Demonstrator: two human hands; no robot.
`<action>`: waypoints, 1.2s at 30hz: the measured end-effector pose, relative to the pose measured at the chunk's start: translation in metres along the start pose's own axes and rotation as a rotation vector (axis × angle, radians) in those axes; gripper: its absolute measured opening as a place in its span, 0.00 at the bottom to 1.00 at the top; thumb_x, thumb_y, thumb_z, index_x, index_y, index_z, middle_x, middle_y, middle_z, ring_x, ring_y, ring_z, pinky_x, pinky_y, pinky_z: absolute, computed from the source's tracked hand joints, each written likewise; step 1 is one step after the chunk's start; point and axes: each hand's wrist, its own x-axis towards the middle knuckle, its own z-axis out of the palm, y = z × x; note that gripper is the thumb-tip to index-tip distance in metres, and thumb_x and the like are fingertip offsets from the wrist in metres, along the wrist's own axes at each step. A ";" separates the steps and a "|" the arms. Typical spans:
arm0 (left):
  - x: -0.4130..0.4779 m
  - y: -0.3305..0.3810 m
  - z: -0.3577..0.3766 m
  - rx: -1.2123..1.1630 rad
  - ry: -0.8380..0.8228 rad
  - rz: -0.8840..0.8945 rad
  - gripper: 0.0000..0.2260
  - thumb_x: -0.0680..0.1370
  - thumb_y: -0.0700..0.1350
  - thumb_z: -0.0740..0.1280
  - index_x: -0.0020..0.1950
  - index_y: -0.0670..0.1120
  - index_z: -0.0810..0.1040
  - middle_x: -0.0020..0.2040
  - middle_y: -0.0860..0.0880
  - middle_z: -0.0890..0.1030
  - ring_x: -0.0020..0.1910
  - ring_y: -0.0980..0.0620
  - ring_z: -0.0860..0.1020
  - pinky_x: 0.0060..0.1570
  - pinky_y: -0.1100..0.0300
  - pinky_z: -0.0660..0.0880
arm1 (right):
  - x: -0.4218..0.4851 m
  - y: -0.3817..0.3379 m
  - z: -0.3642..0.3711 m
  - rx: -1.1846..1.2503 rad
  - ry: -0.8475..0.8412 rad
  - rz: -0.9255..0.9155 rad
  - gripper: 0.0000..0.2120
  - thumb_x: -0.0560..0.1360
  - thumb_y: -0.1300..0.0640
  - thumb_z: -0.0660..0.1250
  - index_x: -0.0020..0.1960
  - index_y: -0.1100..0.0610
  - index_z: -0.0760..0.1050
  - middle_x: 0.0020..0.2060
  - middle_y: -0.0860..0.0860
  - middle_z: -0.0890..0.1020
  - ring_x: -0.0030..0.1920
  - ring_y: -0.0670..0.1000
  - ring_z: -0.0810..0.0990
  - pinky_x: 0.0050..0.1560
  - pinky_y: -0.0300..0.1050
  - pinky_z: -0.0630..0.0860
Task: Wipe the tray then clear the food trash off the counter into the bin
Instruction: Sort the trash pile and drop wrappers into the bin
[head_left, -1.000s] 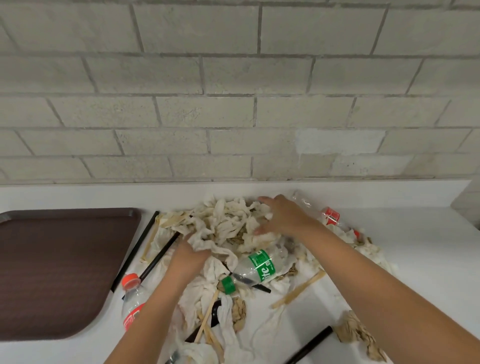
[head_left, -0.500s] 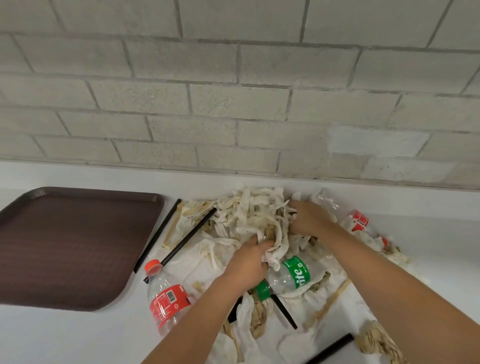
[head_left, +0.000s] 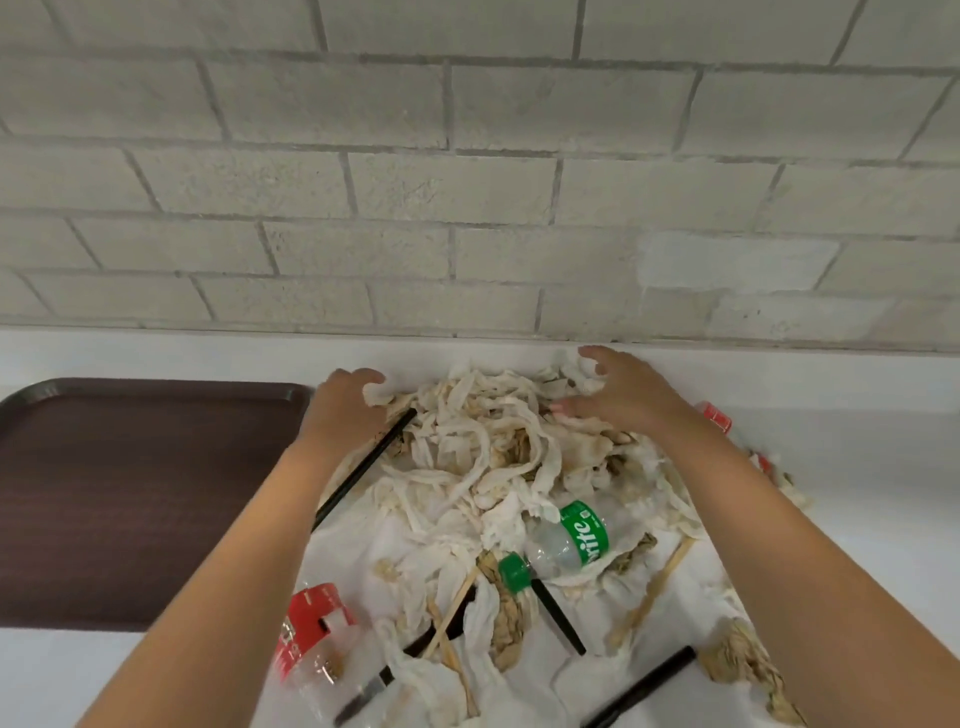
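A heap of crumpled, stained white napkins lies on the white counter against the wall. My left hand curls over the heap's far left edge, fingertips on a napkin. At the far right edge my right hand rests on the heap with its fingers spread. A Sprite bottle with a green cap lies in the heap's near part. A red-labelled bottle lies under my left forearm. The brown tray sits to the left.
Black straws and wooden sticks lie among the napkins. Another red-labelled bottle shows behind my right wrist. A grey brick wall stands right behind the counter. No bin is in view.
Both hands left the middle of the heap and moved apart to its far left and far right edges. My head has come closer over the pile.
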 end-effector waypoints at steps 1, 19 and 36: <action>0.006 -0.009 0.003 0.066 -0.082 -0.035 0.22 0.74 0.42 0.65 0.68 0.50 0.71 0.66 0.42 0.70 0.62 0.42 0.72 0.58 0.52 0.72 | -0.005 -0.003 0.001 0.088 0.067 -0.010 0.37 0.67 0.42 0.74 0.72 0.48 0.64 0.66 0.51 0.71 0.64 0.52 0.72 0.62 0.47 0.70; 0.023 -0.008 0.025 -0.198 0.135 -0.102 0.22 0.73 0.44 0.68 0.67 0.44 0.70 0.60 0.38 0.74 0.56 0.39 0.76 0.53 0.51 0.74 | -0.084 0.024 0.013 1.511 0.111 0.261 0.13 0.77 0.62 0.56 0.60 0.59 0.72 0.40 0.57 0.76 0.30 0.56 0.79 0.28 0.45 0.78; 0.003 0.021 -0.019 -0.350 0.500 0.277 0.16 0.73 0.34 0.68 0.60 0.41 0.78 0.57 0.40 0.74 0.49 0.47 0.77 0.47 0.66 0.70 | -0.108 0.020 0.035 1.452 0.063 0.317 0.09 0.75 0.67 0.62 0.54 0.59 0.75 0.38 0.57 0.78 0.38 0.54 0.79 0.42 0.49 0.79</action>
